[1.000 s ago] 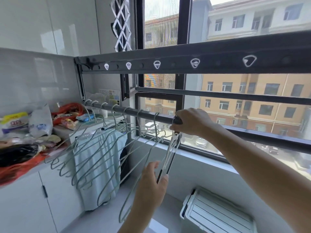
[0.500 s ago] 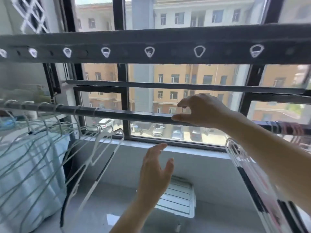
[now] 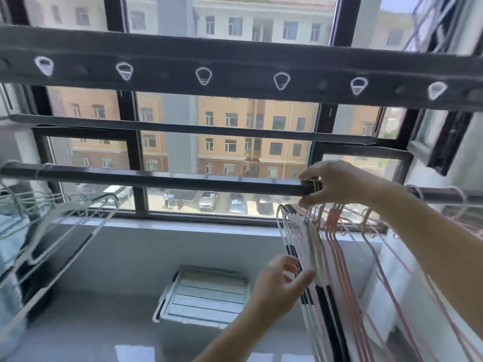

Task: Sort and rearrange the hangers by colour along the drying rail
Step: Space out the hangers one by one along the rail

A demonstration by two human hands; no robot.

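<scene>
Head view: right hand (image 3: pixel 339 185) pinches bunched hanger hooks (image 3: pixel 313 184) on the dark metal drying rail (image 3: pixel 183 182), left hand (image 3: pixel 277 286) touches white plastic hangers (image 3: pixel 312 246) with spread fingers; white slatted floor box (image 3: pixel 206 296), contents hidden.

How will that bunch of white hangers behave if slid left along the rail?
The white hangers look thin and light, so they should slide easily on the smooth rail. Hanging only by hooks, they will likely swing and fan apart; the pink hangers beside them may tangle.

White slatted box (image 3: pixel 206 296), parked cars (image 3: pixel 222 202)
</scene>
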